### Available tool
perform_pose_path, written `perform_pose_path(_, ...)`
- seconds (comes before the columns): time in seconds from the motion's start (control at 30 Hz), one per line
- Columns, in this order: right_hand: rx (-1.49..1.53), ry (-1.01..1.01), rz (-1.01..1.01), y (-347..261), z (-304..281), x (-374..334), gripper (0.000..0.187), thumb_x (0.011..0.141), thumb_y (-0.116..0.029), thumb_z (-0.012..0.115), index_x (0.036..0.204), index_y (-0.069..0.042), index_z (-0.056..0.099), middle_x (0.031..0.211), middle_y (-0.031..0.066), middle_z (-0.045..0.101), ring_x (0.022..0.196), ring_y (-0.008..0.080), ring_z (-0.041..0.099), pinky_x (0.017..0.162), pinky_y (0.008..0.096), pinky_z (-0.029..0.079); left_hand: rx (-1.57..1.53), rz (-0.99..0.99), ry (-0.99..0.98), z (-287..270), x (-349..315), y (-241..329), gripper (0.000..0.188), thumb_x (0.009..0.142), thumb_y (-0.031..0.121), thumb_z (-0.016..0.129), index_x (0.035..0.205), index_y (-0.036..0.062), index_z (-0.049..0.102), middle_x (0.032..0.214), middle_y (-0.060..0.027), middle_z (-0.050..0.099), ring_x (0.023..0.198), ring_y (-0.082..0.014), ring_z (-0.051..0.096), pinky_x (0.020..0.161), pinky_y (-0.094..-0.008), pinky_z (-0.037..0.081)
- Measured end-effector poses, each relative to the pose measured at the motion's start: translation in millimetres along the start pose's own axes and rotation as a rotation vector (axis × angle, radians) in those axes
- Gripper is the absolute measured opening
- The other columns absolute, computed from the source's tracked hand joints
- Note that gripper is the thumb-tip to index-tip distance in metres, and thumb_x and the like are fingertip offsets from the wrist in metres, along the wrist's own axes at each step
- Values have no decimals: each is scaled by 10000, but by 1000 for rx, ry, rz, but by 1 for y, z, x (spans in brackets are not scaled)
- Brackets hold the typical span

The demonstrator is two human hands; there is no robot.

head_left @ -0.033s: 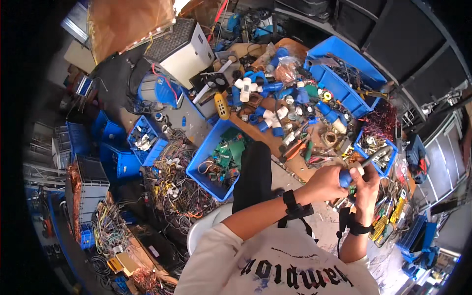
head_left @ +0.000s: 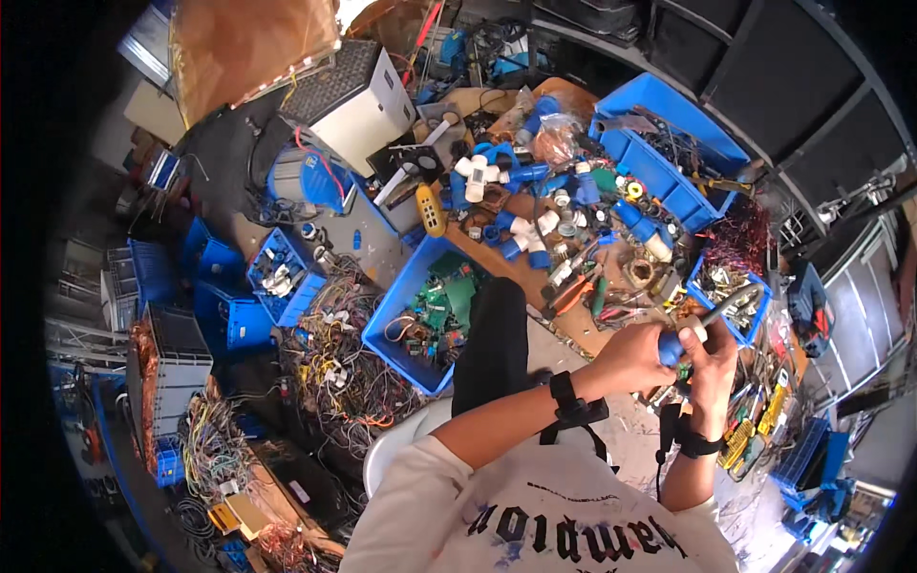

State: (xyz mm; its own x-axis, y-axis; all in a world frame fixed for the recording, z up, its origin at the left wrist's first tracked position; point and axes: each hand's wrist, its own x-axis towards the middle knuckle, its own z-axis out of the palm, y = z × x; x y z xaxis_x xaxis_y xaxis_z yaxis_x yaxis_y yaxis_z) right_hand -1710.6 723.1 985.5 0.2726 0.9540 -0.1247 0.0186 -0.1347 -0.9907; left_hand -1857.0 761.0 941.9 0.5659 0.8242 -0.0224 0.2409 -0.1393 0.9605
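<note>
Both of my hands are together in front of me at the right, over the near edge of the littered work board. My left hand (head_left: pixel 630 361) is closed around the blue body of a blue-and-white industrial plug (head_left: pixel 671 346). My right hand (head_left: pixel 712 361) grips its pale collar, with the thumb pressed against it. A thick grey stub, like a cable, sticks out from the collar toward the upper right. The fingers hide much of the plug. Beyond my hands stands a small blue bin (head_left: pixel 740 329) of metal parts. Pliers with orange handles (head_left: pixel 573 291) lie left of it.
More blue-and-white plugs (head_left: pixel 521 229) are heaped on the board with a yellow hoist control (head_left: pixel 430 210). A blue bin (head_left: pixel 382 329) of green circuit boards stands by my knee, near tangled wires (head_left: pixel 344 382). A large blue bin (head_left: pixel 659 181) is at the back. Yellow-handled tools (head_left: pixel 772 409) lie at right.
</note>
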Motion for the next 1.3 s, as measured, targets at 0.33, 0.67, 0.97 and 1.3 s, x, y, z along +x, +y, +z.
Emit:
perform_pose_path(0.33,286,-170,-101,-10,-33,15,700,668,-156,872,1275,-7,556,1112,56,655,1042,176,609,973,333,443,-277,77,-239,-7,25,25,483,672,174,738,1084,-32,591,879,-81,650,767,-144,601,717,-318,481)
perform_pose_path(0.67,459,-161,-122,-16,-34,8,540,770,-103,785,1252,-19,555,1069,63,643,997,173,611,931,320,458,-409,-157,-390,-7,31,36,439,691,178,791,1036,-5,591,826,-75,654,694,-190,641,647,-348,521)
perform_pose_path(0.97,368,247,-202,-34,3,9,301,801,-25,759,1001,-67,538,840,-14,576,737,57,523,665,196,439,381,211,206,13,21,61,399,685,187,766,983,29,553,838,-203,653,759,-384,661,649,-458,528)
perform_pose_path(1.3,635,-121,-243,-31,-7,9,290,825,6,705,885,-102,443,785,-2,499,695,129,567,651,278,470,-14,211,-116,3,19,43,549,644,205,815,1089,1,566,959,-166,643,853,-257,647,780,-371,510)
